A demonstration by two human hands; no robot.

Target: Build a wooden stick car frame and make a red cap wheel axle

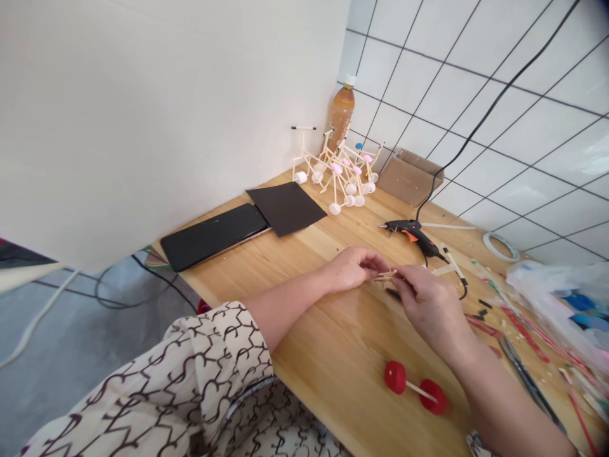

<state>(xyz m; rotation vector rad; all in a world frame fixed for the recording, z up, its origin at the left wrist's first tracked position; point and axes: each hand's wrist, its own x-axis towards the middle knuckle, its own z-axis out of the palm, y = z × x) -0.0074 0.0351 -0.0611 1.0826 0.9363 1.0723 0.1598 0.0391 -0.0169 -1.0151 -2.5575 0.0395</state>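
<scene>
Over the middle of the wooden table, my left hand (354,268) and my right hand (431,301) meet fingertip to fingertip. Both pinch a small bundle of thin wooden sticks (384,275); how the sticks are joined is too small to make out. Part of a dark piece shows just below the right fingers. Closer to me lies a pair of red wheels (396,377) joined by a pale stick axle (415,388). Beyond my hands a black hot glue gun (412,235) with an orange trigger rests on its side, its cord running up the wall.
Small stick models (349,171) with white wheels stand at the back by a bottle (341,111) and a cardboard box (409,178). A black phone (216,235) and a black sheet (288,208) lie left. Scissors (528,377), a tape roll (501,246) and plastic bags (561,292) are right.
</scene>
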